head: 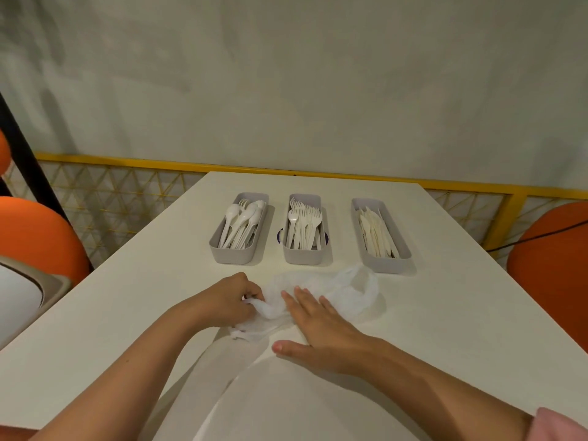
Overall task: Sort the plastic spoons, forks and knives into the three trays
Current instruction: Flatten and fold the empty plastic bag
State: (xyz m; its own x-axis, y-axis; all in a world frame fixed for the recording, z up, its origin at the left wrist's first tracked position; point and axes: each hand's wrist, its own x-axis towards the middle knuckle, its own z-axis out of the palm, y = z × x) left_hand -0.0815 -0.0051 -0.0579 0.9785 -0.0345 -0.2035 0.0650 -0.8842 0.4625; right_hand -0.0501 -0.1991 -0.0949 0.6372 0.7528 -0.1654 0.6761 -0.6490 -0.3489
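Left hand [229, 300] pinches the twisted end of the plastic bag [350, 291] while my right hand [321, 326] lies flat, pinning it, presumably for folding, since spoons [241, 218], forks [302, 218] and knives [375, 230] already sit in three trays [302, 259] beyond.

The left hand's [229, 297] fingertips are buried in the folds of the plastic bag [346, 291], and the right hand [321, 326] covers part of the bag's middle. A dark round mark [280, 235] shows only at the sides of the middle tray [302, 257], so what it is cannot be told. The knives [377, 233] in the right tray [386, 265] blur together, uncountable. The frame's edge cuts off the orange seat [553, 275] and the pink sleeve [563, 424].
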